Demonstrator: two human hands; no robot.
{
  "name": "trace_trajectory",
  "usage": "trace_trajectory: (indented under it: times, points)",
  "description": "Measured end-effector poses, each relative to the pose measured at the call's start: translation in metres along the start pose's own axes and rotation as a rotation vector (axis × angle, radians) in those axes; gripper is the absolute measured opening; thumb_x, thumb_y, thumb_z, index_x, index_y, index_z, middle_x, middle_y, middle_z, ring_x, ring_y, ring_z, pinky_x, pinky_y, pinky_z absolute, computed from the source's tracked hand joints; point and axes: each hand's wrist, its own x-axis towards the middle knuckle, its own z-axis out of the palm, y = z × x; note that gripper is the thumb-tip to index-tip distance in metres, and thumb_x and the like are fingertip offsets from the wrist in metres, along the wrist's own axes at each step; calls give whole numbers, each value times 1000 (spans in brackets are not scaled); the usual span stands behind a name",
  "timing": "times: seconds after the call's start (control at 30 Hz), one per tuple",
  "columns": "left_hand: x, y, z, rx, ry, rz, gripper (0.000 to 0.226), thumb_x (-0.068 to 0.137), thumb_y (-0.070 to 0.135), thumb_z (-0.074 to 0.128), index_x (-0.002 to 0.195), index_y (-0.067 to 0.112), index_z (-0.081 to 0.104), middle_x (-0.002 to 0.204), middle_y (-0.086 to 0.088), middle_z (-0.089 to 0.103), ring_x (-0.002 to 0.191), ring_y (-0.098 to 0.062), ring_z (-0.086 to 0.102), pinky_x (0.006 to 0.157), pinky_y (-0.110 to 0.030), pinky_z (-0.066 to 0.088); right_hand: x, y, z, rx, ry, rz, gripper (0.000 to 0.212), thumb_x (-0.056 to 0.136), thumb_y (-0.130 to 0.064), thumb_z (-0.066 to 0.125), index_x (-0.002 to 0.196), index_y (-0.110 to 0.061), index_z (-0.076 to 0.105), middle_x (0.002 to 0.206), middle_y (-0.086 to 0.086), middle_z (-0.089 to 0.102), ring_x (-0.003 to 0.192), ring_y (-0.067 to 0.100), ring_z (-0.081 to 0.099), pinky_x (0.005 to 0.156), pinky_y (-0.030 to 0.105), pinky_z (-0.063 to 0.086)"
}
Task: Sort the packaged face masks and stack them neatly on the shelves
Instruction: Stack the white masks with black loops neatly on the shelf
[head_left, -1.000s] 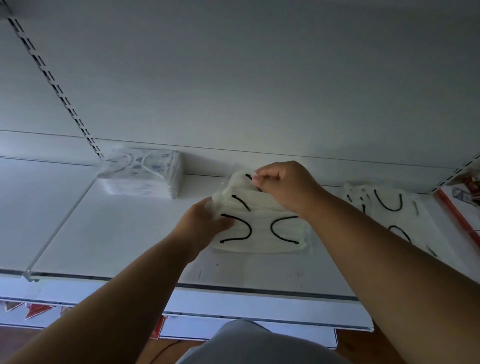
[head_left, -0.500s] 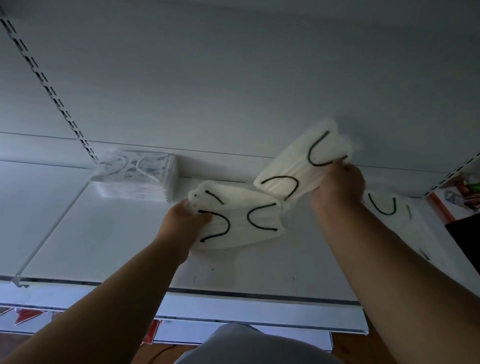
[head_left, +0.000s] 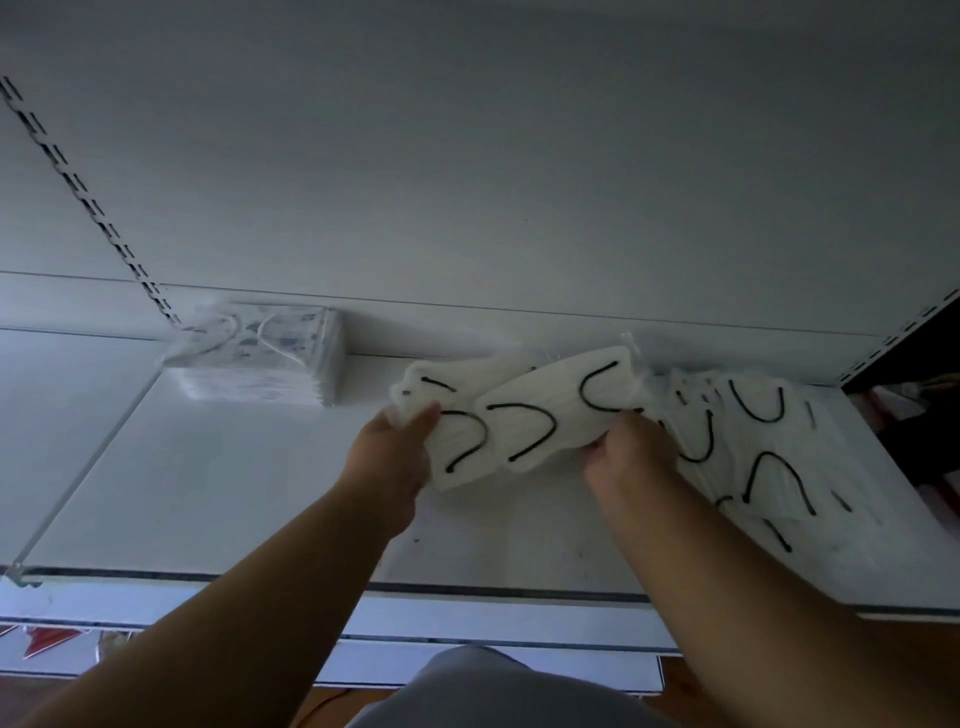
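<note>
On the white shelf (head_left: 218, 499), my left hand (head_left: 400, 452) grips the left edge of a small pile of packaged white masks with black ear loops (head_left: 457, 441). My right hand (head_left: 623, 447) holds one such packaged mask (head_left: 566, 405) by its lower right edge, and this mask lies tilted over the pile's right side. A loose spread of the same black-looped masks (head_left: 769, 457) covers the shelf to the right. At the back left stands a neat stack of packaged patterned masks with white loops (head_left: 265, 364).
The shelf's white back panel (head_left: 467, 182) rises behind, with slotted uprights at the left (head_left: 83, 192) and far right (head_left: 904, 332). A dark gap with other goods (head_left: 914, 415) lies beyond the right edge. A lower shelf lip with red labels (head_left: 47, 639) shows below.
My right hand lifted one mask off the pile, swung it up to the right, then brought it back down onto the pile's right side. My left hand kept its grip on the pile.
</note>
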Motion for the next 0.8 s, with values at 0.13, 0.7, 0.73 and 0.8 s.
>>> trace_trajectory:
  times: [0.13, 0.7, 0.73, 0.8]
  points:
    - [-2, -11, 9, 39, -110, 15, 27, 85, 6, 75, 108, 15, 64, 110, -14, 72, 99, -31, 71, 80, -45, 61, -5, 17, 2, -141, -28, 23, 15, 90, 2, 56, 84, -6, 68, 97, 21, 69, 79, 27, 63, 80, 46, 56]
    - [9, 12, -39, 454, -214, 309, 41, 73, -4, 83, 107, 16, 70, 98, -6, 77, 95, -24, 73, 85, -37, 60, 16, 2, -31, -626, -582, -403, 31, 78, 11, 73, 102, -8, 66, 68, -12, 67, 70, 11, 64, 67, 30, 53]
    - [8, 11, -39, 473, -185, 345, 39, 73, -2, 83, 104, 18, 71, 95, -4, 77, 92, -21, 73, 82, -31, 60, 15, 2, -31, -636, -568, -450, 30, 77, 10, 74, 96, -13, 67, 66, -14, 66, 68, 9, 62, 67, 29, 52]
    - [7, 15, -40, 502, -152, 409, 41, 73, 1, 85, 103, 25, 69, 96, 1, 75, 91, -17, 72, 76, -23, 58, 13, 0, -31, -662, -536, -514, 39, 75, 6, 79, 95, -25, 64, 77, -13, 66, 77, 9, 62, 74, 32, 53]
